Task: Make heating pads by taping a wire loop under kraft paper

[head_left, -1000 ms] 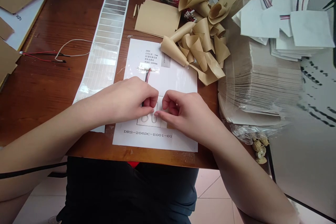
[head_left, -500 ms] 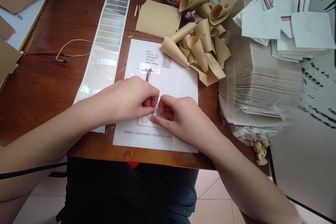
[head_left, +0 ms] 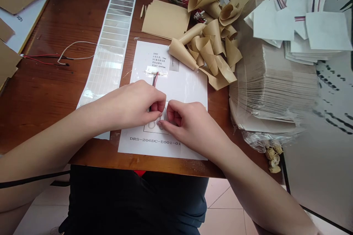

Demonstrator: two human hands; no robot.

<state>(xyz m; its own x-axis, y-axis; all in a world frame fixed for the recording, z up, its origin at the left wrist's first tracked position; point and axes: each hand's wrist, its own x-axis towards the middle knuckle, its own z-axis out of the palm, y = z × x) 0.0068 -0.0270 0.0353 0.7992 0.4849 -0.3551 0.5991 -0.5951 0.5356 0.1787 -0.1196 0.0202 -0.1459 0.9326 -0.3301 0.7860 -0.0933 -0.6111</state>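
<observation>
A white printed sheet [head_left: 165, 147] lies at the table's front edge, with a rectangle outlined in its lower half. Black and red wires [head_left: 155, 79] are held near the top of the sheet under clear tape and run down beneath my left hand [head_left: 143, 102]. A thin white wire [head_left: 151, 124] curves in a loop inside the outline. The left thumb and fingers are pinched together on this wire. Close by on the right, my right hand [head_left: 189, 117] is curled, its thumb tip at the wire too. The fingers hide most of the wire between them.
A strip of clear labels [head_left: 116, 25] runs along the left, beside a loose wire lead [head_left: 52, 58]. Brown paper squares [head_left: 165, 18] and curled paper pieces [head_left: 212, 44] lie behind. A wrapped stack of sheets [head_left: 273, 80] stands right, with white cards [head_left: 273, 25] on top.
Both hands hold nearly the same pose over the sheet. The left fingers have shifted very slightly, and the whole view has slid a touch to the left.
</observation>
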